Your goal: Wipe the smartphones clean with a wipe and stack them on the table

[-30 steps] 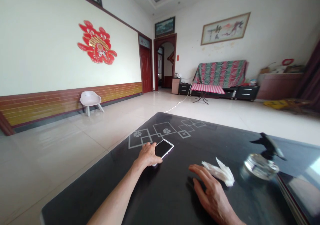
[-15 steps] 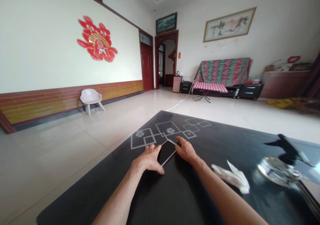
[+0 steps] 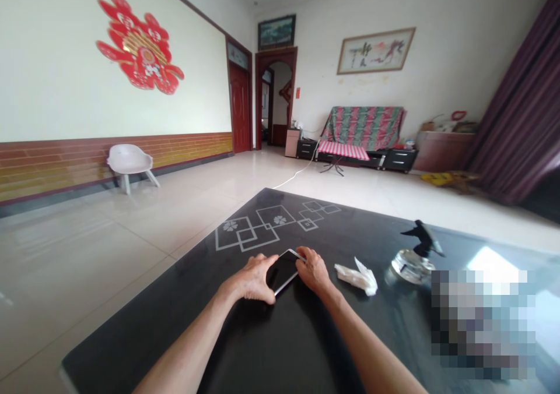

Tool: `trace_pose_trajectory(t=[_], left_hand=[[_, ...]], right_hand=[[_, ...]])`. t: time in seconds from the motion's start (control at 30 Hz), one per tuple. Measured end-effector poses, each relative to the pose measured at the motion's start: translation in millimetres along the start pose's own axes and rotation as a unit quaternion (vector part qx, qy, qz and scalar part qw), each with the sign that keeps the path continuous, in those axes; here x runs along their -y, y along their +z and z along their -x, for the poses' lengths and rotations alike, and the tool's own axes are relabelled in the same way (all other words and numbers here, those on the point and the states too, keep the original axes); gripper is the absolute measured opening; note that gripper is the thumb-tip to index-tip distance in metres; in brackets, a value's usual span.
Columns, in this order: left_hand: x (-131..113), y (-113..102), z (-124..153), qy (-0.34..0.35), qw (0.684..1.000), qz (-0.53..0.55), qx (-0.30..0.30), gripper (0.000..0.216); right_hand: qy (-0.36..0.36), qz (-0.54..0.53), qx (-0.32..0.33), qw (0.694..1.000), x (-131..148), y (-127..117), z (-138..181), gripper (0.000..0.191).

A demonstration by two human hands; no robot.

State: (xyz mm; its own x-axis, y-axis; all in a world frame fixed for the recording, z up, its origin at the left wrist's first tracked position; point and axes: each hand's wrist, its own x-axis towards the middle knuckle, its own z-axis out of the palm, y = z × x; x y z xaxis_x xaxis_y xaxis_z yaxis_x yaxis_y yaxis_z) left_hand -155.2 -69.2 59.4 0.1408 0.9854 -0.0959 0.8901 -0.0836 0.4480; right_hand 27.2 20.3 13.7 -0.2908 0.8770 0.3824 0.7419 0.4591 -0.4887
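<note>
A dark-screened smartphone [image 3: 283, 273] with a light rim lies low over the black table [image 3: 280, 347], between both hands. My left hand [image 3: 254, 278] grips its left side, the thumb at the near corner and the fingers towards the far end. My right hand [image 3: 311, 267] is closed on the far right corner, its fingers curled over the edge. The phone's underside is hidden, so I cannot tell whether it touches the table. To the right of my right hand lies a crumpled white tissue [image 3: 356, 278].
A clear spray bottle [image 3: 411, 264] with a black trigger head stands right of the tissue. A pixelated patch covers something at the table's right. Beyond the table are a small white chair [image 3: 130, 159] and a folding table with a pink striped cloth [image 3: 343, 150].
The view has swung to the right, bringing a purple curtain into sight. My right fingers have curled more closely around the phone's corner. My left hand keeps its hold.
</note>
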Motion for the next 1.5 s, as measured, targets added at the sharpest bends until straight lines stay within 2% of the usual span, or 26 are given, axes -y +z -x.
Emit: trace_pose_trajectory(t=[0.13, 0.23, 0.37, 0.53, 0.63, 0.7, 0.8, 0.9, 1.0, 1.17, 1.33, 1.43, 1.5], left_hand=[[-33.3, 25.8, 19.6, 0.043, 0.999, 0.003, -0.024, 0.100], [-63.3, 46.4, 27.7, 0.039, 0.998, 0.000, -0.040, 0.096], [-96.3, 68.6, 29.1, 0.035, 0.998, 0.003, -0.046, 0.095], [-119.4, 82.5, 21.7, 0.016, 0.999, 0.013, -0.041, 0.096], [-124.9, 84.4, 16.2, 0.013, 0.999, 0.026, -0.037, 0.098], [-125.9, 84.7, 13.0, 0.011, 0.999, 0.029, -0.030, 0.100], [-125.9, 85.2, 8.9, 0.004, 0.999, 0.029, -0.017, 0.103], [-127.1, 85.5, 6.0, 0.007, 0.999, 0.033, -0.010, 0.104], [-130.7, 86.3, 3.9, 0.008, 0.999, 0.038, -0.007, 0.104], [-133.7, 91.6, -0.4, 0.006, 0.999, 0.049, 0.008, 0.105], [-126.7, 100.1, -5.7, 0.032, 0.998, 0.054, 0.016, 0.101], [-122.3, 104.5, -6.6, 0.041, 0.998, 0.056, 0.009, 0.097], [-120.7, 106.8, -6.4, 0.048, 0.997, 0.058, 0.005, 0.095]], right_hand=[[-0.013, 0.007, -0.035, 0.999, -13.6, -23.0, 39.2, 0.031], [-0.031, 0.007, -0.054, 0.998, -27.1, -38.7, 59.9, 0.030], [-0.051, 0.002, -0.074, 0.996, -40.6, -54.9, 77.3, 0.028], [-0.084, -0.010, -0.113, 0.990, -46.7, -79.2, 90.2, 0.028], [-0.077, 0.033, -0.183, 0.980, -54.9, -95.4, 85.3, 0.028], [-0.054, 0.079, -0.188, 0.978, -64.8, -102.1, 77.1, 0.028], [-0.044, 0.116, -0.123, 0.985, -81.5, -103.8, 64.7, 0.030], [-0.075, 0.111, -0.056, 0.989, -94.0, -100.1, 57.4, 0.029], [-0.105, 0.082, -0.045, 0.990, -103.4, -96.3, 53.6, 0.027], [-0.049, 0.041, -0.112, 0.992, -114.6, -96.1, 51.2, 0.025], [0.041, -0.047, -0.201, 0.978, -106.2, -110.4, 56.7, 0.028], [0.104, -0.123, -0.183, 0.970, -98.7, -115.2, 62.6, 0.035], [0.090, -0.122, -0.183, 0.971, -96.8, -112.8, 66.4, 0.033]])
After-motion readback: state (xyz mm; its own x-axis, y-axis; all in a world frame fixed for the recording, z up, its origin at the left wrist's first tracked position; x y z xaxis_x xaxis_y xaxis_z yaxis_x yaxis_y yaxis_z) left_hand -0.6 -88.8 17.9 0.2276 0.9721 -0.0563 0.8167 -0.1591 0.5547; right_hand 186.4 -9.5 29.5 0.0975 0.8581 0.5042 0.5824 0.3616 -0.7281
